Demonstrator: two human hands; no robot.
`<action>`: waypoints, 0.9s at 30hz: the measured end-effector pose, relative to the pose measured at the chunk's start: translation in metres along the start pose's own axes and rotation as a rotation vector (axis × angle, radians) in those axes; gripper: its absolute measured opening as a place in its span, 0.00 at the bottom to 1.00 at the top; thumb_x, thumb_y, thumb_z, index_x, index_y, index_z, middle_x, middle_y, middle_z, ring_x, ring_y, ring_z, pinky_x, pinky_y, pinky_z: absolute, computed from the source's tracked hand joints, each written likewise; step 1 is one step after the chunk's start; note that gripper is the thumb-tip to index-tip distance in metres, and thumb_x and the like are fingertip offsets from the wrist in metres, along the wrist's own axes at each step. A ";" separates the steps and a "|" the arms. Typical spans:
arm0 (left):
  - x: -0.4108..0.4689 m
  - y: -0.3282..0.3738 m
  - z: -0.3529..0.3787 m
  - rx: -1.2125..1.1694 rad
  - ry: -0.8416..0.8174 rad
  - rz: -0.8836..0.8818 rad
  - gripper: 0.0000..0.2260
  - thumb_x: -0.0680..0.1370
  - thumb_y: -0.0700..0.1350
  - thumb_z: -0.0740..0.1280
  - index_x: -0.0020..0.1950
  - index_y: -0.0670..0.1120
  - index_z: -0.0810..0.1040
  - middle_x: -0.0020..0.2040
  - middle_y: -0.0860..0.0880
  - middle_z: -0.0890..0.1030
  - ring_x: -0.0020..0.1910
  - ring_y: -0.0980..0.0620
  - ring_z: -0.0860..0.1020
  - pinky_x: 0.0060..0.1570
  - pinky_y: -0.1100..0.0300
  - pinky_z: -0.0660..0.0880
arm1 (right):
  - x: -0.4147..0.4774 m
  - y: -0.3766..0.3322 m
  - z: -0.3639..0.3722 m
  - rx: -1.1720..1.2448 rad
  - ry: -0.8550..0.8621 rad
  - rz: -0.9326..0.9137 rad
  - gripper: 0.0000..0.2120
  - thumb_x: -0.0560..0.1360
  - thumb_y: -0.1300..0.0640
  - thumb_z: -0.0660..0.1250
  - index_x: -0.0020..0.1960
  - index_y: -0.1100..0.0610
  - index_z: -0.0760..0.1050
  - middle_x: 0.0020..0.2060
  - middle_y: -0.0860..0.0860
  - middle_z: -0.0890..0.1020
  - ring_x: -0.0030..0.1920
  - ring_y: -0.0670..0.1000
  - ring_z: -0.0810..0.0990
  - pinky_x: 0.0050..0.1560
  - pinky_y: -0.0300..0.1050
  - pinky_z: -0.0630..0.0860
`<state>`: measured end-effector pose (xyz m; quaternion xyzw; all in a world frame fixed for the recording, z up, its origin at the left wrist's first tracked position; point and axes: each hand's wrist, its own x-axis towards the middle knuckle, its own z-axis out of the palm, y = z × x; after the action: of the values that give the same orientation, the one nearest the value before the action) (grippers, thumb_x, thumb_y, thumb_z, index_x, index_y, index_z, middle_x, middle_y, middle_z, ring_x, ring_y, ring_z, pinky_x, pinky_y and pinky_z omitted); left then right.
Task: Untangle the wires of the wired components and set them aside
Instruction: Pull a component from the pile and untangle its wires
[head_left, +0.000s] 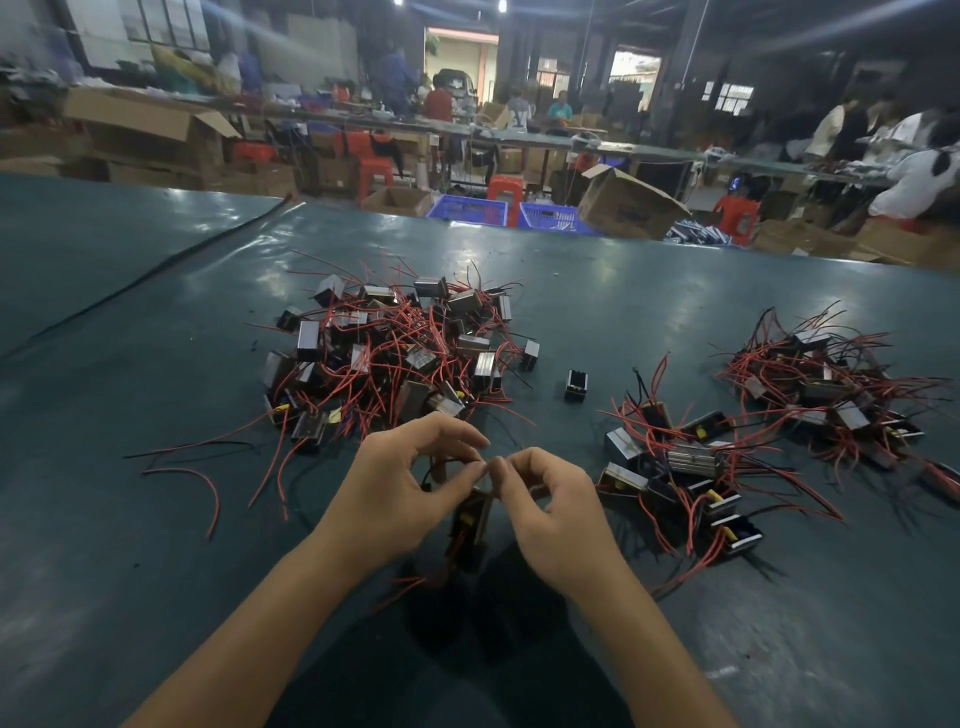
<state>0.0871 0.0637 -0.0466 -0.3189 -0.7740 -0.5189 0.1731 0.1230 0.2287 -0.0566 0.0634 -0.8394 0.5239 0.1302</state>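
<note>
**Green work table (156, 519) in a workshop, with cardboard boxes (628, 205) and two blue crates (467, 210) beyond its far edge.**

Three heaps of red-and-black-wired parts lie before me: a tangled heap (395, 348) in the middle, then a near heap (675, 467) and a far heap (831, 384) to my right. One loose part (575, 385) lies between them. My left hand (400, 499) and right hand (556, 514) meet fingertip to fingertip, each pinching the wires of a single part (470, 525) just below them.

Your counter (130, 571) is dark teal. Piled components (310, 338) are silver-and-black, wires (214, 501) red and black. Your held component (470, 522) is black with a yellow patch. Blue crates (467, 210), red stools (503, 186).
</note>
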 end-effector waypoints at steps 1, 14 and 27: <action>0.000 -0.001 0.000 0.043 0.000 0.037 0.12 0.72 0.37 0.75 0.50 0.51 0.80 0.42 0.56 0.83 0.45 0.56 0.83 0.47 0.60 0.79 | 0.000 -0.001 0.001 0.044 -0.004 0.030 0.11 0.79 0.52 0.64 0.41 0.55 0.77 0.31 0.43 0.75 0.33 0.43 0.71 0.36 0.41 0.70; 0.007 0.001 -0.012 -0.194 -0.056 -0.177 0.14 0.70 0.48 0.74 0.55 0.51 0.79 0.41 0.52 0.85 0.37 0.62 0.80 0.37 0.74 0.70 | 0.002 0.008 0.000 -0.311 0.304 -0.508 0.10 0.76 0.52 0.68 0.44 0.58 0.82 0.41 0.47 0.78 0.43 0.48 0.75 0.41 0.44 0.74; 0.001 0.005 -0.002 0.088 0.053 0.067 0.12 0.72 0.40 0.74 0.54 0.50 0.81 0.41 0.57 0.84 0.43 0.56 0.82 0.46 0.57 0.79 | 0.000 -0.004 0.001 0.079 0.201 -0.127 0.07 0.75 0.57 0.72 0.38 0.56 0.79 0.33 0.48 0.80 0.36 0.46 0.77 0.39 0.44 0.74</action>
<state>0.0894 0.0637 -0.0417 -0.3229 -0.7800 -0.4867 0.2247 0.1237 0.2259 -0.0542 0.0689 -0.7951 0.5509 0.2441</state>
